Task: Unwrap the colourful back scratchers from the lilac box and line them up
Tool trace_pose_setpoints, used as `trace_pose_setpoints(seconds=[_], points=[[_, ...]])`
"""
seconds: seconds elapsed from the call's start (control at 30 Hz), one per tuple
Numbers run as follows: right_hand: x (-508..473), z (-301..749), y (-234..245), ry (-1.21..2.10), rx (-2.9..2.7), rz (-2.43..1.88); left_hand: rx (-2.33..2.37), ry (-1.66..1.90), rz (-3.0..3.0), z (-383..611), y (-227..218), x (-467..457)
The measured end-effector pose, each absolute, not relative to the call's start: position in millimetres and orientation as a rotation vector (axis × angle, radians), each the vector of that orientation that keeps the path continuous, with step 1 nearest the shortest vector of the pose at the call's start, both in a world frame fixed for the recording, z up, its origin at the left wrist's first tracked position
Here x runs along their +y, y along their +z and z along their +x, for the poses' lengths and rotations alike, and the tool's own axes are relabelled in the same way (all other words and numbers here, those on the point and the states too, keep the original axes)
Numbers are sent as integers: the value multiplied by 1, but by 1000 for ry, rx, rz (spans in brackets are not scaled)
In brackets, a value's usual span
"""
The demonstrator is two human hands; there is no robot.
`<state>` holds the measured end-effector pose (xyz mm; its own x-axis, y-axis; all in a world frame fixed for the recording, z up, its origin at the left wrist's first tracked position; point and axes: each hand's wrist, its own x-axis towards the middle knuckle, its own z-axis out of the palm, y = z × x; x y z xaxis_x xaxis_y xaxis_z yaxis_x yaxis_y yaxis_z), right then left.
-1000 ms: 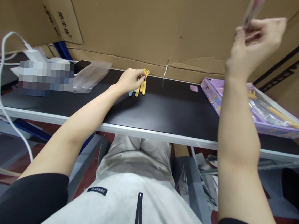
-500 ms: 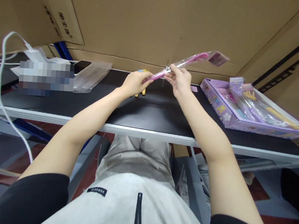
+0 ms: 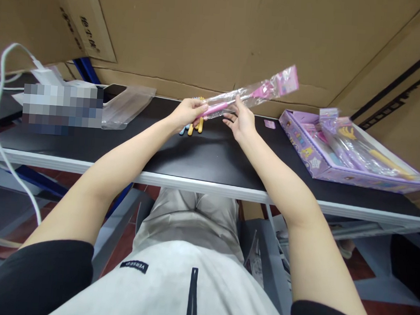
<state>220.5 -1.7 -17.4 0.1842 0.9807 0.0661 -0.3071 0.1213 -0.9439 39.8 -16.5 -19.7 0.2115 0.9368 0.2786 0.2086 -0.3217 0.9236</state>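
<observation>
A pink back scratcher (image 3: 215,111) in a clear plastic sleeve slants up to the right over the table. Its pink head and the sleeve's pink card end point away to the upper right. My left hand (image 3: 187,114) is closed around the handle end. At the middle of the sleeve, my right hand (image 3: 243,121) supports it lightly, thumb on the plastic and the lower fingers partly spread. Under and behind my left hand lie several yellow and blue handles (image 3: 195,128), their far ends partly hidden.
An open purple display box (image 3: 341,175) with packaged pieces stands at the right. A small pink card (image 3: 270,124) lies beside it. At the left are a clear plastic bag (image 3: 129,106), a dark phone-like object and a white cable (image 3: 1,99). Cardboard walls (image 3: 218,38) the back.
The back scratcher has turned so its head and card face me more, and its far end has moved left. My right hand has shifted slightly left and down, its fingers loosening.
</observation>
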Motion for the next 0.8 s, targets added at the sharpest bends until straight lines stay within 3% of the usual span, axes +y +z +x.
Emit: trace_pose_setpoints(seconds=[0.13, 0.8], points=[[-1, 221, -14, 1200, -852, -976, 1070, 1061, 1562, 41, -12, -26], [17, 238, -10, 1103, -639, -902, 1239, 1261, 1829, 31, -35, 4]])
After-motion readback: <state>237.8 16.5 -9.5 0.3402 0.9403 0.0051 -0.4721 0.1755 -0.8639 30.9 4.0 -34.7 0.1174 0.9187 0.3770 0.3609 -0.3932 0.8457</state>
